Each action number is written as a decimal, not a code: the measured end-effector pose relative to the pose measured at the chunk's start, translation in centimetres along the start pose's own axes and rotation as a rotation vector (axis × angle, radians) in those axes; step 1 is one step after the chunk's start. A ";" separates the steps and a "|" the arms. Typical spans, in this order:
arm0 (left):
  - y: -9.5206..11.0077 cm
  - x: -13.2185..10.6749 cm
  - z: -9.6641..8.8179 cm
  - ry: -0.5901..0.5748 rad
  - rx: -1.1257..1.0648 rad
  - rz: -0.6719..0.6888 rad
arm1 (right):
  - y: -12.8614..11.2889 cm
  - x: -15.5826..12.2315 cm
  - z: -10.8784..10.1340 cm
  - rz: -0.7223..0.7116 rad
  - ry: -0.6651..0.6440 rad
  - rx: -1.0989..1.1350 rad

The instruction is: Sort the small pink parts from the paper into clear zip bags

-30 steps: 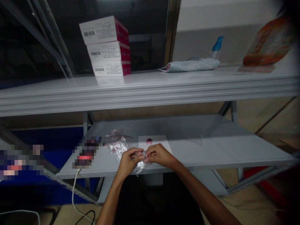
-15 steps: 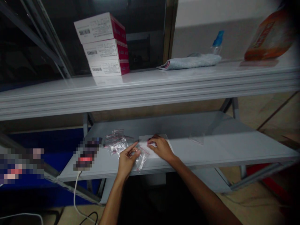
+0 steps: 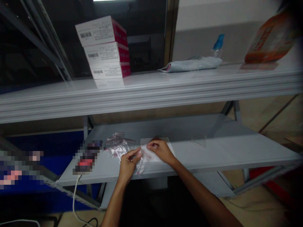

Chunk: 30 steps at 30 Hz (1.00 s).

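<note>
Head view: left hand (image 3: 129, 160) pinched clear zip bag (image 3: 142, 165) by its left side, above near edge of lower shelf (image 3: 201, 126). Bag lay right of left hand, near-left of right hand (image 3: 161, 150); long axis ran near to far, far end leaning right, red-lined end toward right hand. Right hand over white sheet (image 3: 145, 142), fingertips together; couldn't tell if gripping anything. Bag pile (image 3: 120, 145) sat far-left.

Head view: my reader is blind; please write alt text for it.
The left hand holds a clear bag; the right hand is over a white sheet on a grey shelf. More bags lie left; three stacked boxes stand on the upper shelf.
</note>
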<state>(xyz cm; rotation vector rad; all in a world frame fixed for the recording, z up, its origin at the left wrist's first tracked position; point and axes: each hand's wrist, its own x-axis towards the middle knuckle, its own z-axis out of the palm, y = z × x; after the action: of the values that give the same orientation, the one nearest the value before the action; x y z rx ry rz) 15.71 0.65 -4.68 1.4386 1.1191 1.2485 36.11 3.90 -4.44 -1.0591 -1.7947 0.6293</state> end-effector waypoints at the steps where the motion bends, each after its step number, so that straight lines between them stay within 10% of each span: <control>1: 0.0 0.0 0.0 -0.002 0.007 0.003 | -0.2 -0.1 -0.1 0.002 -0.023 0.099; 7: 0.3 0.0 0.2 0.008 0.052 0.023 | -1.3 -0.1 -0.1 -0.079 -0.195 0.220; 14: 0.0 -0.1 0.3 0.060 -0.024 0.013 | 0.3 -0.3 -1.5 0.042 0.064 -0.038; 23: -0.6 0.1 0.2 0.066 -0.026 0.006 | 1.6 -1.1 -1.3 0.034 0.027 -0.412; 30: -0.1 -0.1 0.4 0.067 0.018 0.026 | 1.0 -1.1 -1.2 -0.003 0.032 -0.245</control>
<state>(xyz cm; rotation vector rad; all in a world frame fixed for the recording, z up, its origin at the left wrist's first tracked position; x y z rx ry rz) 16.06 0.57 -4.81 1.4380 1.1625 1.3160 37.83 3.44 -5.17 -1.2221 -1.8786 0.3942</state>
